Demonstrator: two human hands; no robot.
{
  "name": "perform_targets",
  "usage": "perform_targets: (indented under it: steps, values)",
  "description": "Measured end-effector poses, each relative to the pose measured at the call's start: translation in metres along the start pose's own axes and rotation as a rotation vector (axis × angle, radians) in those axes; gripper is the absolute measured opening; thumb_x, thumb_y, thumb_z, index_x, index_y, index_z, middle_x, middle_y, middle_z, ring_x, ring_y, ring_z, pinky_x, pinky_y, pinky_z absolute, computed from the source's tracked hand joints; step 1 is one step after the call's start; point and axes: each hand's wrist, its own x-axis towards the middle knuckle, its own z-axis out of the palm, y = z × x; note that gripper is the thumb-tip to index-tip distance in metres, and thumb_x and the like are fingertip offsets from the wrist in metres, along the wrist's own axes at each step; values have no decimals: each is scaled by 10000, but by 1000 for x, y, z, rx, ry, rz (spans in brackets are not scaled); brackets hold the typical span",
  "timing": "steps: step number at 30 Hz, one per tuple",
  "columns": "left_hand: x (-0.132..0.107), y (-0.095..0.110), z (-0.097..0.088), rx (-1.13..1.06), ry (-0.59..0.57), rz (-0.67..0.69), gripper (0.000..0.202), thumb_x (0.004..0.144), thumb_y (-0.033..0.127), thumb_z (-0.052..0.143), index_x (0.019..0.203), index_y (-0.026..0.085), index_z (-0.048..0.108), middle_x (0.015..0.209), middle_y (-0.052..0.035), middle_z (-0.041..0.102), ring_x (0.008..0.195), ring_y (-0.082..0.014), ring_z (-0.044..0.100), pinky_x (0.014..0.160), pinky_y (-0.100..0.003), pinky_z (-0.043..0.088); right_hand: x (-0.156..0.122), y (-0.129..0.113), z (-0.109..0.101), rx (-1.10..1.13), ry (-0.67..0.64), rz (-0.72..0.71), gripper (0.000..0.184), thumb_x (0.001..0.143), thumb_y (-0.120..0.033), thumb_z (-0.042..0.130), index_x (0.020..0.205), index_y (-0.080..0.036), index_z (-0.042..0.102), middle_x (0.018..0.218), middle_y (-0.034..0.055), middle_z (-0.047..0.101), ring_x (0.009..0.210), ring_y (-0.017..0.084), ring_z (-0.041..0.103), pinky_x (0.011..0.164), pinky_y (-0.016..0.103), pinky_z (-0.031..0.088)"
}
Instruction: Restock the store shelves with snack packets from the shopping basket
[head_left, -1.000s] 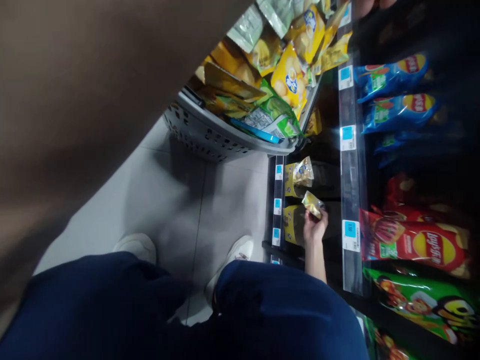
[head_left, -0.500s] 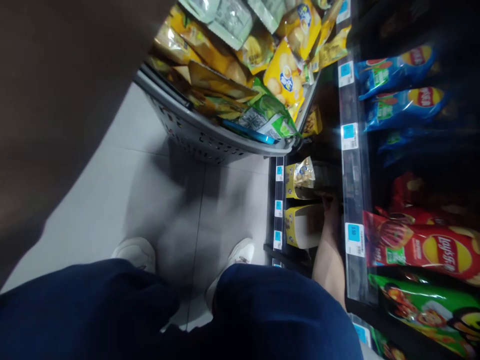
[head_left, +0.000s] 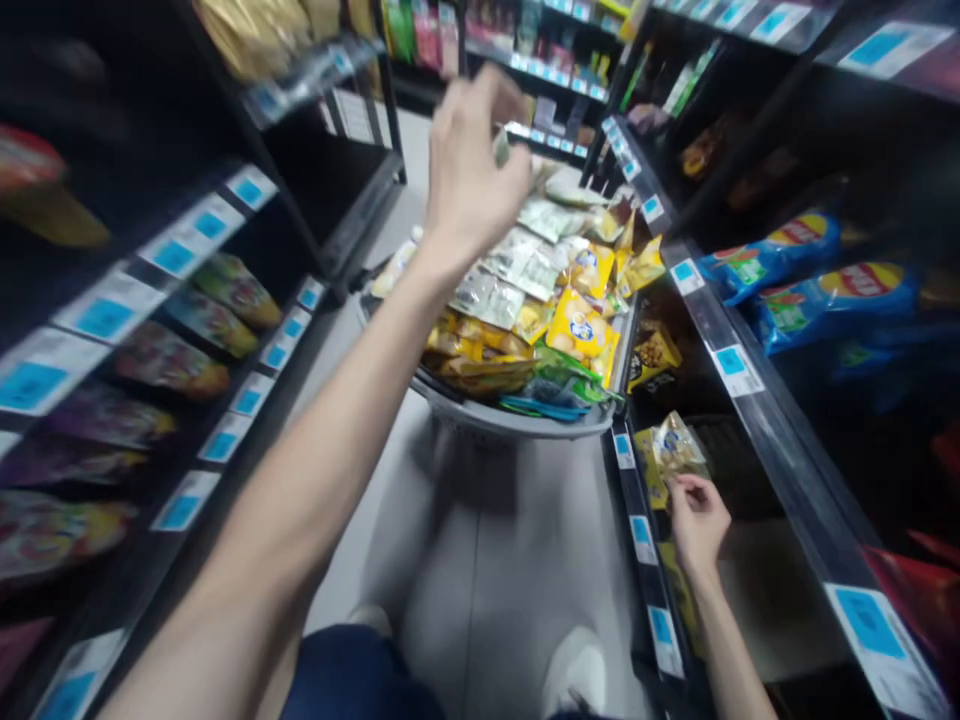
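My left hand (head_left: 471, 170) is raised over the grey basket (head_left: 525, 420), blurred by motion. Its fingers are pinched round something small and pale that I cannot make out. The basket is heaped with yellow, green and silver snack packets (head_left: 577, 325). My right hand (head_left: 697, 518) is low on the right, at the bottom shelf. Its curled fingers close on the lower edge of a small clear-and-yellow snack packet (head_left: 677, 448). The packet stands in a yellow display box (head_left: 646, 470).
Dark shelving lines both sides of a narrow aisle, with blue price tags (head_left: 729, 362) on the rails. Blue crisp bags (head_left: 825, 280) lie on the right shelf, mixed packets (head_left: 217, 320) on the left. My shoes (head_left: 574, 665) stand on the pale tiled floor (head_left: 480, 560).
The view has swung up from my legs to the aisle. My left arm now reaches forward over the basket. My right hand has drawn back out of the low shelf to the packet in the box.
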Motion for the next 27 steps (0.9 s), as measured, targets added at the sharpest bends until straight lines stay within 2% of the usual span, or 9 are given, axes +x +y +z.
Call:
perform_targets:
  steps: [2, 5, 8, 11, 16, 19, 21, 24, 27]
  values:
    - [-4, -11, 0, 118, 48, -17, 280, 885, 253, 573, 1162, 260, 609, 1310, -64, 561, 1288, -236, 465, 1205, -419, 347, -6, -7, 14, 37, -73, -8, 341, 679, -488, 765, 810, -189, 668, 737, 19, 630, 663, 170, 584, 641, 304, 491]
    - [-12, -25, 8, 144, -34, -120, 432, 905, 497, 586, 1299, 323, 555, 1403, -76, 510, 1427, -316, 344, 1253, -538, 229, -10, -13, 28, 91, -175, 28, 363, 662, -502, 793, 825, -196, 684, 719, 19, 639, 642, 173, 590, 613, 297, 488]
    - [-20, -25, 21, 172, -162, -164, 638, 899, 665, 526, 1395, 264, 498, 1455, -144, 451, 1438, -371, 341, 1234, -586, 235, -13, -12, 32, 110, -237, 33, 366, 658, -505, 812, 825, -202, 695, 712, 18, 645, 641, 175, 603, 598, 285, 483]
    - [-31, -12, 39, 352, -249, -170, 837, 837, 747, 566, 1432, 172, 447, 1541, -213, 332, 1425, -452, 338, 1189, -634, 286, -16, -8, 31, 120, -253, 28, 361, 659, -512, 817, 821, -210, 705, 710, 22, 648, 655, 186, 614, 601, 289, 496]
    - [-46, 2, 62, 601, -334, -139, 899, 823, 603, 671, 1501, 120, 332, 1620, -255, 188, 1362, -497, 388, 1103, -665, 370, -19, -9, 24, 136, -254, 31, 367, 654, -524, 825, 816, -215, 708, 706, 21, 640, 633, 184, 599, 561, 285, 488]
    - [-45, 5, 58, 633, -376, -140, 830, 835, 456, 656, 1508, 101, 324, 1586, -270, 243, 1360, -491, 406, 1109, -652, 373, -18, -10, 21, 143, -250, 40, 378, 648, -525, 834, 818, -209, 716, 710, 25, 645, 645, 181, 602, 584, 286, 505]
    - [-40, 7, 47, 634, -462, -154, 809, 814, 439, 654, 1489, 97, 369, 1550, -274, 308, 1373, -499, 405, 1116, -645, 374, -17, -11, 20, 159, -241, 67, 396, 626, -530, 849, 812, -204, 720, 714, 29, 650, 646, 178, 603, 572, 276, 503]
    - [-28, 9, 26, 499, -603, -226, 807, 756, 488, 676, 1451, 140, 462, 1530, -245, 399, 1399, -506, 400, 1149, -648, 341, -16, -15, 21, 204, -222, 136, 431, 572, -540, 874, 790, -204, 717, 704, 23, 644, 606, 166, 593, 529, 265, 493]
    - [-18, 10, 8, -70, -664, -298, 645, 705, 438, 682, 1300, 197, 615, 1394, -143, 600, 1384, -427, 473, 1205, -589, 322, -18, -23, 23, 234, -220, 208, 458, 526, -547, 891, 770, -203, 713, 671, 6, 625, 537, 152, 575, 488, 263, 481]
